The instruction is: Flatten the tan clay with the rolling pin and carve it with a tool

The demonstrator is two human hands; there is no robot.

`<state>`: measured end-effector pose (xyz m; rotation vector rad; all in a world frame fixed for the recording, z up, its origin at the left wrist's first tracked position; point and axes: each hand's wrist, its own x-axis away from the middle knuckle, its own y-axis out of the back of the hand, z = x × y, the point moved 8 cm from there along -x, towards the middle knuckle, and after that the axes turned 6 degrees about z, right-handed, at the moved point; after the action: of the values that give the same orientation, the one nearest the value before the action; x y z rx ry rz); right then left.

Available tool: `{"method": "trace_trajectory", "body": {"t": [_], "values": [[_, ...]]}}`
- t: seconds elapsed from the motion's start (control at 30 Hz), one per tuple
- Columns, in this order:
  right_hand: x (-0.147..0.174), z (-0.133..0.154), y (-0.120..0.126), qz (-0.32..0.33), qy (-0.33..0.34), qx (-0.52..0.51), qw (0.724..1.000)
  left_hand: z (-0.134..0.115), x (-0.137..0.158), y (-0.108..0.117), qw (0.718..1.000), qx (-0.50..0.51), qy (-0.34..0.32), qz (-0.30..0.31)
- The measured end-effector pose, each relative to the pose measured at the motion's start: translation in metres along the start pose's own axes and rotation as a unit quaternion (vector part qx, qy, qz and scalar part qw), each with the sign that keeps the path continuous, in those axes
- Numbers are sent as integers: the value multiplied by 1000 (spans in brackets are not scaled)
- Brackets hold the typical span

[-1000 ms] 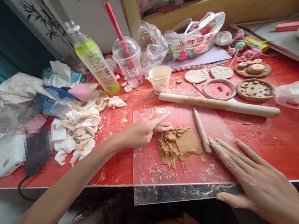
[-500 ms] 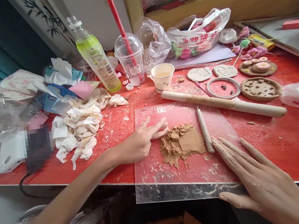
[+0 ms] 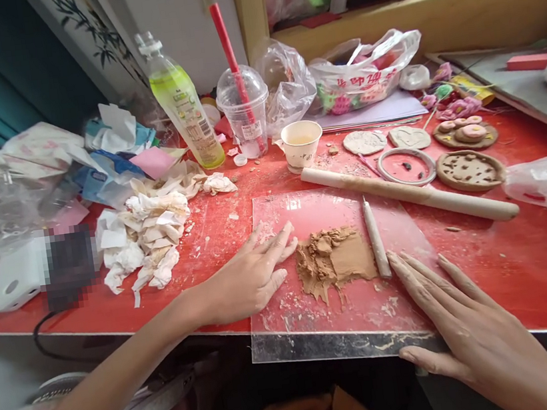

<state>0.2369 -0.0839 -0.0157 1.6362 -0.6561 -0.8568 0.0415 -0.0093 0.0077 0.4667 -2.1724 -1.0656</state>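
My left hand [image 3: 257, 271] rests palm down at the left side of a clear acrylic sheet [image 3: 275, 218], its fingers stretched and slightly spread, holding nothing. Just right of its fingertips lies a patch of brown clay [image 3: 335, 257], rough and lumpy on the left and smoothed flat on the right. A thin clay-smeared tool [image 3: 376, 242] with a fine metal tip lies along the clay's right edge. My right hand [image 3: 475, 319] lies flat over the sheet's right edge, fingers apart, its fingertips close to the tool's lower end.
A long rolling pin [image 3: 413, 194] crosses behind the sheet. A paper cup [image 3: 302, 144], a plastic cup [image 3: 244, 111] with a red straw and a green drink bottle [image 3: 185, 109] stand beyond. Crumpled tissues [image 3: 149, 231] lie left; clay discs [image 3: 470, 170] and a ring [image 3: 405, 166] lie right.
My left hand has drawn back slightly left from the clay, and its fingers have gone from pointing over the clay's edge to lying spread. My right hand stays in place.
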Motion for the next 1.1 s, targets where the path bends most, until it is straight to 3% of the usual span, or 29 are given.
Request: {"method": "trace_trajectory", "body": {"t": [0.27,0.47,0.63,0.7,0.83,0.97,1.1], "values": [[0,-2,-5,14,1,-8,1000,7,-19,2,986,164,-34,1],[0,-1,-3,12,6,0,1000,20,-6,11,993,95,67,-3],[0,-1,-3,9,2,-5,1000,10,-18,6,992,125,0,8],[0,-1,-2,7,2,-5,1000,7,-18,3,991,133,5,11],[0,-1,0,2,5,-6,1000,5,-1,0,997,64,40,-12],[0,-1,1,-10,5,-5,1000,-7,13,-7,998,-33,-23,-47],[-1,0,2,-14,10,-9,1000,-12,5,-12,996,-22,-65,-50]]}}
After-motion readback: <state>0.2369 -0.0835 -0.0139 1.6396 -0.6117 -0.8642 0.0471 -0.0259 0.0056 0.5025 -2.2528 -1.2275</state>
